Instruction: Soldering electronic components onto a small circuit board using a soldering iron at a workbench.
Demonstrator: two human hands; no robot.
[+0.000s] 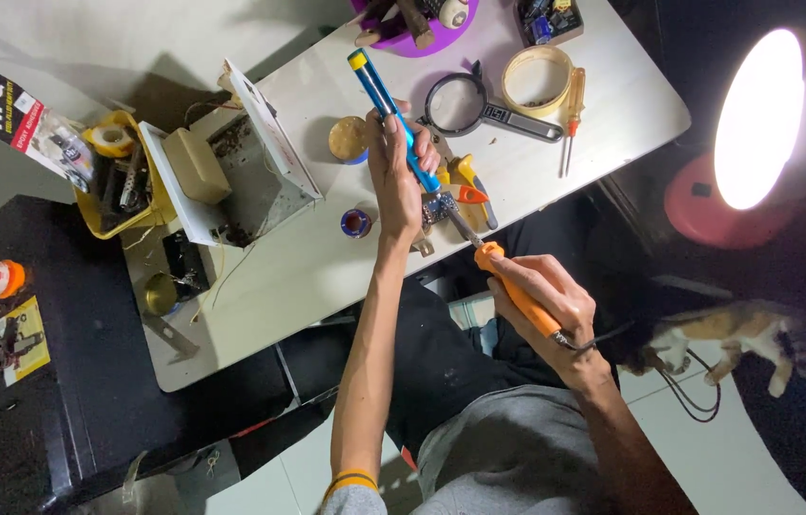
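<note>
Blue and yellow, the desoldering pump (393, 114) is gripped in the person's left hand (398, 176), fingers closed round its barrel, its nozzle slanting down toward a small dark circuit board (439, 206) that lies near the table's (307, 277) front edge. From about four o'clock of that board comes the soldering iron (508, 281), its orange handle wrapped fully in the right hand (550, 305), held like a pen so the metal tip reaches the board from below while the cord trails off behind the wrist. Both tools meet at the same spot, which would explain the crossed angle: one to heat, one to draw away, I'd guess. Just beside the board at three o'clock lies a yellow-handled cutter (469, 186). At nine o'clock of it sits a little blue pot (356, 223), and at eleven o'clock a round tin (348, 139), both within easy reach of the iron. Further up, toward one o'clock, rest a magnifying glass (465, 103), a roll of tape (537, 81) and a screwdriver (572, 114). An opened grey metal case (245, 167) stands at nine o'clock. A lamp (755, 119) glares at the right, and a cat (717, 343) lies on the floor near the right elbow.
</note>
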